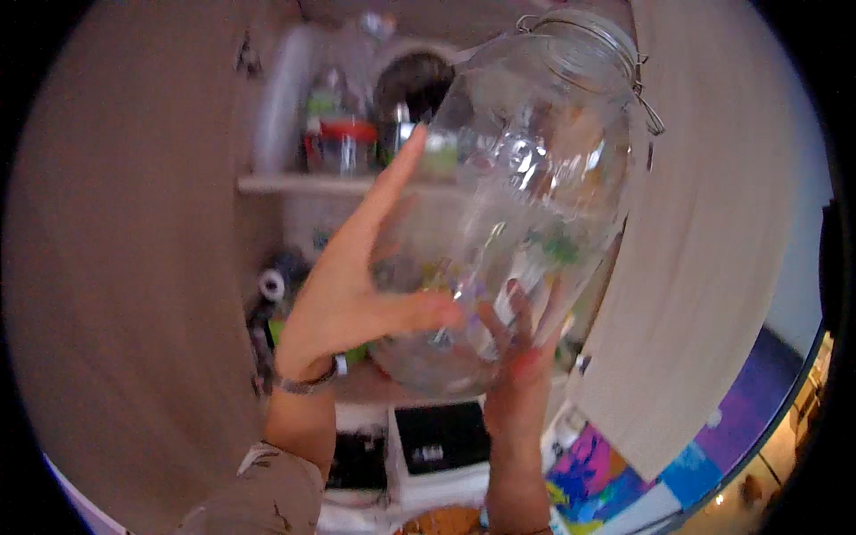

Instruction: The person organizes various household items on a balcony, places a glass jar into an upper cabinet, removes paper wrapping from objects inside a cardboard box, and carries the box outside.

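A large clear glass jar (526, 205) with a wire clasp (649, 107) at its mouth is held up in front of an open cupboard. It leans, its mouth toward the upper right and its base toward me. My left hand (343, 294) grips the jar's left side, fingers stretched up along the glass and thumb across the front. Low on the right side, my right hand (524, 366) supports the jar near its base. Some of the right fingers show only through the glass. Behind the jar, part of the shelves is hidden or distorted.
Wooden cupboard doors stand at the left (125, 250) and right (704, 223). A shelf (357, 185) bears a red-lidded container (346, 147) and a dark round object (415, 85). Below are a black flat item (441, 437) and a brightly coloured patterned surface (593, 468).
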`<state>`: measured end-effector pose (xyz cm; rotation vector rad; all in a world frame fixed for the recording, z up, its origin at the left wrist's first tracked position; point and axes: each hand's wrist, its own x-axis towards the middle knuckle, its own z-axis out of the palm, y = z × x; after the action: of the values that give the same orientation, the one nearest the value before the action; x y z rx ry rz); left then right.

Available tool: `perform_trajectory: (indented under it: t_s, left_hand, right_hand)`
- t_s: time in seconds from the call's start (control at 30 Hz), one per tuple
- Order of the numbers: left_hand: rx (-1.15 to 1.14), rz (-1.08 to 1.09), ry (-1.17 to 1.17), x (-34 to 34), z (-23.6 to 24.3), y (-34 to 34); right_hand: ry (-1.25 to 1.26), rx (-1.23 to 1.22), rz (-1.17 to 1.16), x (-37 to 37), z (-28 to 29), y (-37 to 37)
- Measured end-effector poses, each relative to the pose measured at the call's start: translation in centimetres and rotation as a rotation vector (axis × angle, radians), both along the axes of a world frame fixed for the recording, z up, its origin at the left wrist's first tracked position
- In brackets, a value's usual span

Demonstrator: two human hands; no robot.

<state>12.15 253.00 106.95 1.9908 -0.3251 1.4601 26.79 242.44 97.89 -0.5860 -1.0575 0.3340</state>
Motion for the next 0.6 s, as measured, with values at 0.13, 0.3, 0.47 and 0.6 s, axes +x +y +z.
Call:
perform_trajectory:
  t_s: [0.13,0.3,0.47,0.6]
  left_hand:
    - [0.177,0.069,-0.197,2.1,12.7,1.4]
    - [0.169,0.116,-0.08,2.9,25.7,0.3]
    - [0.498,0.32,-0.284,4.3,30.9,0.1]
    - [0.39,0.265,-0.278,5.3,30.1,1.0]
  right_hand:
    - [-0.128,0.288,-0.108,1.4,13.7,3.8]
    - [-0.218,0.443,-0.294,1.6,26.3,3.8]
    - [-0.276,0.477,-0.291,0.0,28.8,2.8]
    - [-0.366,0.452,-0.348,1.7,28.2,3.4]
